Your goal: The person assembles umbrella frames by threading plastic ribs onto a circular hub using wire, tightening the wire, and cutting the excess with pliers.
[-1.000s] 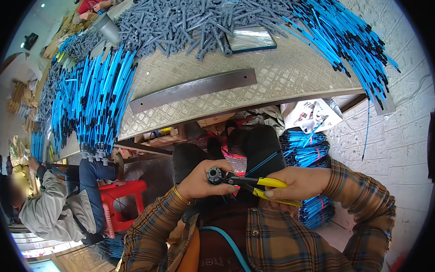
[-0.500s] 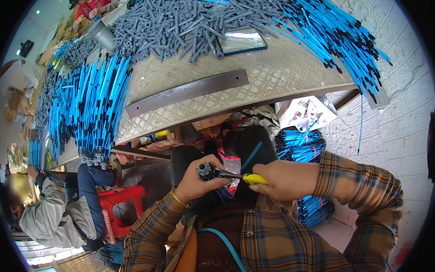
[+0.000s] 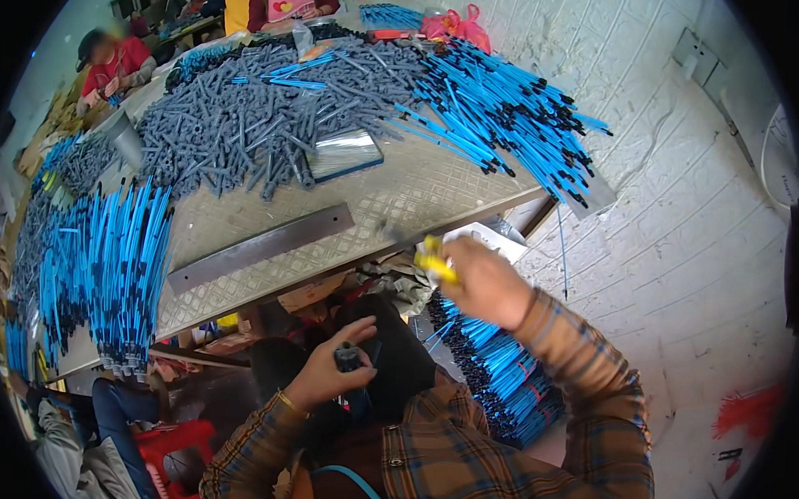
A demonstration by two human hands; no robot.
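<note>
Left hand: we see the left hand (image 3: pixel 329 375) low over the lap, fingers closed on a small dark fitting (image 3: pixel 348 358) that stands out above the thumb.
Right hand: the right hand (image 3: pixel 479 279) is raised toward the table edge, closed on a yellow-handled tool (image 3: pixel 434 261); the tool is blurred, and we cannot tell how its tip stands.
Fitting and tool: well apart, the fitting below and to the left of the tool.
Edges: the table (image 3: pixel 401 201) rim runs just above the right hand; a metal bar (image 3: pixel 260 247) lies near that rim.
Open room: the gap between the two hands, over the dark trousers.
Surface: a patterned tabletop bearing grey tubes (image 3: pixel 245 125), blue tubes (image 3: pixel 501 112) at the right end and more at the left, and a flat glossy panel (image 3: pixel 346 153).
Room: a white tiled wall (image 3: pixel 682 224) at right, a bundle of blue tubes (image 3: pixel 501 376) beneath the right forearm, other people seated at the far end.
</note>
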